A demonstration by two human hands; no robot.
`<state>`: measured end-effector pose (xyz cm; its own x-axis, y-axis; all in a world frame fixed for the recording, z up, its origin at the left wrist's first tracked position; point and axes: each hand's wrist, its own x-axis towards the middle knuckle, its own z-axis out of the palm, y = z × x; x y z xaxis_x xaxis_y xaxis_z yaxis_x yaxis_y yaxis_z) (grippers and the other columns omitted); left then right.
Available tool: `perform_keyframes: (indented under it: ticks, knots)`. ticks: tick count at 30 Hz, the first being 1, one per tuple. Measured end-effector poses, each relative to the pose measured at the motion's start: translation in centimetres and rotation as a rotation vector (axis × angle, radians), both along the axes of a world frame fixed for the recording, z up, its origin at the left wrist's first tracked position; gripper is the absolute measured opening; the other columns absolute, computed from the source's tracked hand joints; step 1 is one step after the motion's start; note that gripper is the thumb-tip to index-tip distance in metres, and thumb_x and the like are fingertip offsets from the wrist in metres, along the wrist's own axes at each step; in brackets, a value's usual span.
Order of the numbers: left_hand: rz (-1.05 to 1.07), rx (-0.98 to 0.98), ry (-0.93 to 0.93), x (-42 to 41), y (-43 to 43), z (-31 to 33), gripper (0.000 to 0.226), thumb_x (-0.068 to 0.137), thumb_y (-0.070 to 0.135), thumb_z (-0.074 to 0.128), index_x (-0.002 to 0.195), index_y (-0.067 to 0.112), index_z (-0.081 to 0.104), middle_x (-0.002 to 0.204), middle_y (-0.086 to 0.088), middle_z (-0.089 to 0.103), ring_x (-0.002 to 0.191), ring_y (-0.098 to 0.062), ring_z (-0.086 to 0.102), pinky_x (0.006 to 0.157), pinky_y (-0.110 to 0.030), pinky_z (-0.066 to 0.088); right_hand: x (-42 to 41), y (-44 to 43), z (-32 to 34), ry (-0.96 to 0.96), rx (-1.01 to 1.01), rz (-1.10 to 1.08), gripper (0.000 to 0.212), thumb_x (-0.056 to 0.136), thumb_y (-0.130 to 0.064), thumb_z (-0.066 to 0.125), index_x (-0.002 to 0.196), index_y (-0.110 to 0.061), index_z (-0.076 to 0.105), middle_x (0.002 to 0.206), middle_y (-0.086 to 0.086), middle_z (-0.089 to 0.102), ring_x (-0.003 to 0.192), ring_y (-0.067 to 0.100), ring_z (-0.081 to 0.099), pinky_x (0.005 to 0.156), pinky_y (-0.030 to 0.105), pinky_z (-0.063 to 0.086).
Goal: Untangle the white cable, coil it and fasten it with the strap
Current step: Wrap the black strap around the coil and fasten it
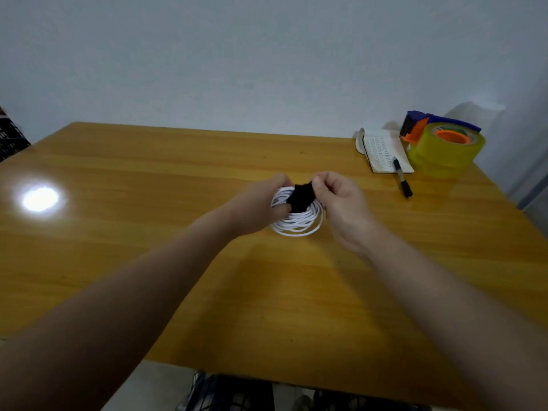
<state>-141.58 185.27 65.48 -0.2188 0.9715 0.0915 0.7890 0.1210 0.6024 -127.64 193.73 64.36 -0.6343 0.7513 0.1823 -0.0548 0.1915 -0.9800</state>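
Two hands meet over the middle of the wooden table (148, 292), and from my station I see the white cable (299, 225) between them, wound into a round coil of many loops. Whether its near side rests on the tabletop I cannot tell. The left hand (258, 204) grips the coil's left side, fingers curled round the strands, with one fingertip showing through the loops. The right hand (341, 207) pinches the black strap (302, 197), which lies over the far part of the coil; thumb and forefinger are closed on its upper end and the other fingers are curled in.

At the far right corner a blue-and-orange dispenser (421, 123) holds a yellowish tape roll (444, 155) on an orange core. Just beside it an open notebook (382, 148) lies flat, with a black marker (401, 180) resting partly on it. A black slatted crate (12, 137) stands at the left edge; its contents are hidden from me.
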Motion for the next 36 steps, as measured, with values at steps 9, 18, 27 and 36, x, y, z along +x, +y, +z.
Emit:
perform_keyframes:
  ticks: [9,18,27,36]
  knots:
    - [0.043,-0.157,-0.310,-0.3,-0.7,0.3,0.023,0.089,0.030,0.061,0.099,0.009,0.062,0.092,-0.008,0.067,0.083,-0.022,0.060,0.070,-0.032,0.045,1.7,2.5,1.1,-0.298,0.532,0.342,0.039,0.087,0.000,0.059,0.120,-0.021,0.060,0.106,-0.002,0.058,0.098,0.011,0.055,0.085,0.024,0.048]
    - [-0.022,-0.293,-0.369,0.2,-1.2,-0.1,0.008,0.090,0.023,0.060,0.091,0.016,0.064,0.088,-0.003,0.066,0.082,-0.018,0.060,0.074,-0.030,0.046,1.9,2.1,0.6,-0.342,1.033,0.365,0.021,0.083,0.000,0.058,0.097,-0.008,0.070,0.102,0.000,0.066,0.092,0.008,0.059,0.077,0.029,0.050]
    - [-0.014,-0.186,-0.380,0.9,-0.9,0.1,0.013,0.089,0.025,0.061,0.090,0.013,0.066,0.073,0.002,0.065,0.064,-0.010,0.057,0.065,-0.027,0.042,2.5,1.2,0.1,0.035,-0.285,0.183,0.029,0.088,0.013,0.042,0.095,-0.011,0.057,0.069,-0.001,0.070,0.044,0.006,0.036,0.052,0.020,0.032]
    - [0.029,-0.300,-0.354,2.2,-0.9,-1.6,0.020,0.091,0.022,0.059,0.103,0.008,0.063,0.092,-0.008,0.066,0.079,-0.017,0.061,0.070,-0.028,0.047,3.4,1.2,2.3,-0.557,0.842,0.490,0.030,0.086,-0.004,0.061,0.111,-0.021,0.061,0.095,0.001,0.066,0.088,0.016,0.061,0.079,0.039,0.050]
